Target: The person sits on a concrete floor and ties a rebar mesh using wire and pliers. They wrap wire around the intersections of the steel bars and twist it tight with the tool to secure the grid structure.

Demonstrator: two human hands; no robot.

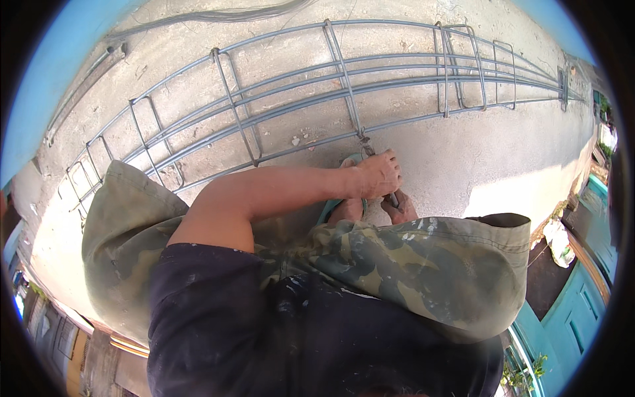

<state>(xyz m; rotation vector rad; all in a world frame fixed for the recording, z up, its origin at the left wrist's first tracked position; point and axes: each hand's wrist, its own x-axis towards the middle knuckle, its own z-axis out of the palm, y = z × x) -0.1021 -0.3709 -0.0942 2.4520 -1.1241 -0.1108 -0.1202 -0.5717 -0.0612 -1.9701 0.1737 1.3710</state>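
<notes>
My left hand (380,175) is closed around a dark metal hand tool (369,149), whose exact kind I cannot make out. The upper end of that tool meets the near bar of a long steel rebar cage (297,147), where a stirrup (349,99) crosses it. Just below, my right hand (401,210) closes on the lower, rod-like end of the same tool; its wrist is hidden behind my camouflage trouser leg (436,264). My left forearm (284,190) reaches across from the left. Beneath my hands shows a foot in a teal sandal (345,210).
The rebar cage spans the rough concrete floor (436,152) from left to right, with several stirrups along it. Loose thin rods (218,16) lie beyond it. At the right are a white crumpled bag (559,243) and teal panels (579,317).
</notes>
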